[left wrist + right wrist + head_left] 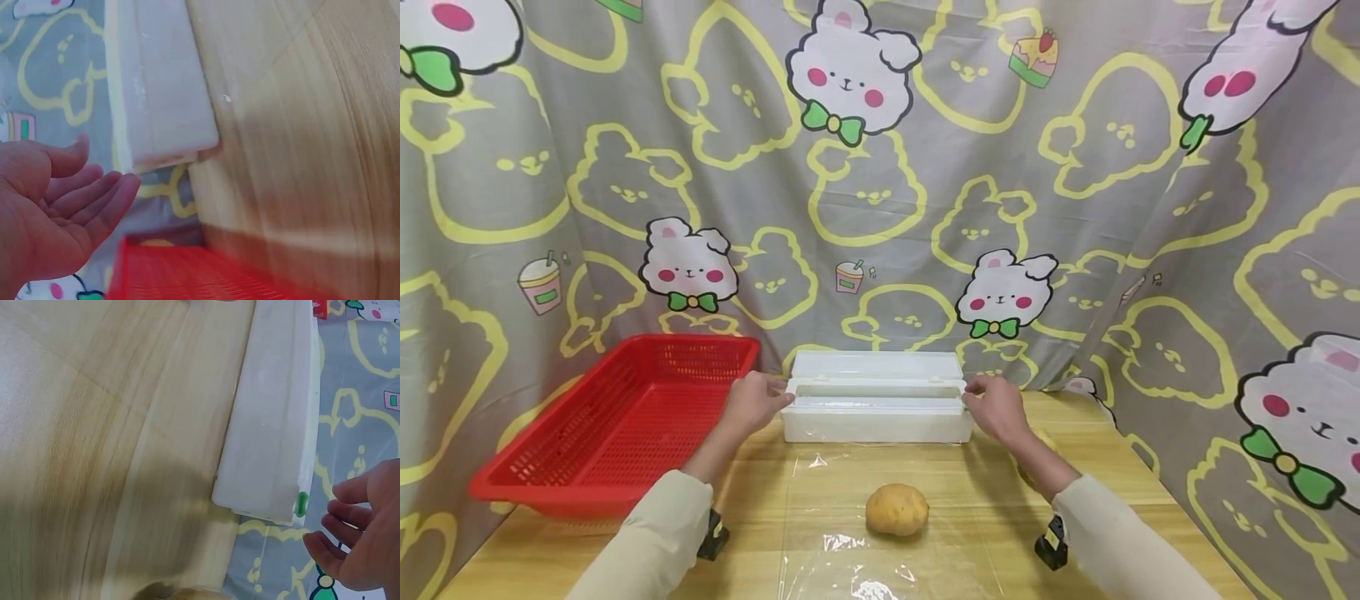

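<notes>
A long white plastic-wrap dispenser point(877, 425) stands at the back of the table with its lid point(877, 365) raised. From its front, clear plastic wrap point(835, 500) stretches toward me over the table. A potato point(897, 510) lies within the wrap's area; whether film passes under it I cannot tell. My left hand point(758, 402) is at the dispenser's left end, fingers loosely bent in the left wrist view. At the other end is my right hand point(997, 407), its fingers relaxed beside a green piece point(302, 504) on the dispenser. Neither hand shows a grip.
A red perforated basket point(625, 433) occupies the table's left side, close to my left forearm. Behind my right forearm, a yellowish round thing point(1027, 475) is mostly hidden. A patterned curtain point(880, 208) hangs directly behind the dispenser and along both sides.
</notes>
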A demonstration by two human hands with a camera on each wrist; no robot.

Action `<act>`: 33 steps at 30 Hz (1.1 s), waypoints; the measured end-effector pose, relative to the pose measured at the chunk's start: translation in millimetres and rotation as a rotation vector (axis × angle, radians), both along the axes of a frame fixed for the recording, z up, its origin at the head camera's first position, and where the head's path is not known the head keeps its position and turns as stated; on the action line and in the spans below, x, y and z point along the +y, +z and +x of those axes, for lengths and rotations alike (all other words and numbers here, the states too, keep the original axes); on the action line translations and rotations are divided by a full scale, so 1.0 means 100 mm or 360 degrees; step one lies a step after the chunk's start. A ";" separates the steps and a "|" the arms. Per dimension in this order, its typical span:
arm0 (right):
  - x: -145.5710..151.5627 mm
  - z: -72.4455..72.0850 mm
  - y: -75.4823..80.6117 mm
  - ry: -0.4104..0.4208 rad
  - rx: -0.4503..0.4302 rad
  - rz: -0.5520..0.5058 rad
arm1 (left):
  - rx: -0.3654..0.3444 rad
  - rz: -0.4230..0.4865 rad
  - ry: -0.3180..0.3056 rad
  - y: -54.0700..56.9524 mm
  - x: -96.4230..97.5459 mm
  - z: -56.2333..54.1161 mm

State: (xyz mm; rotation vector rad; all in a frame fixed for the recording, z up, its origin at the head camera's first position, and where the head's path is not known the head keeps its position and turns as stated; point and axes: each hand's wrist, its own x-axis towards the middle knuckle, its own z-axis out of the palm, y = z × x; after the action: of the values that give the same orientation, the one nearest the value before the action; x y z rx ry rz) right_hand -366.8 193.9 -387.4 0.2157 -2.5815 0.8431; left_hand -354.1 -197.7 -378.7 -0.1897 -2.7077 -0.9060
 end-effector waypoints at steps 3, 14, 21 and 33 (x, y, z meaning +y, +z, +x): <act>0.01 0.04 0.03 -0.0003 0.0041 0.0009 | 0.0107 -0.0048 -0.0029 0.06 0.05 0.05; 0.01 0.47 0.03 0.0209 -0.0025 0.0112 | 0.0156 -0.0218 -0.0314 0.13 0.35 0.48; -0.05 0.83 -0.05 0.0459 -0.0218 0.0241 | -0.0003 -0.0392 -0.0806 0.03 0.53 0.95; -0.13 1.46 -0.15 0.0991 -0.0751 0.0379 | -0.0282 -0.0683 -0.1151 -0.22 0.69 1.61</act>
State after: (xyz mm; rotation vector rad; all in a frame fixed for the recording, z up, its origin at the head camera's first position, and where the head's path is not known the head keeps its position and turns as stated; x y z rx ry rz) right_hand -220.8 180.6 -402.2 1.0463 -3.1068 0.8575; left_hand -192.7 -128.4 -400.8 -1.2904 -2.9954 -0.4779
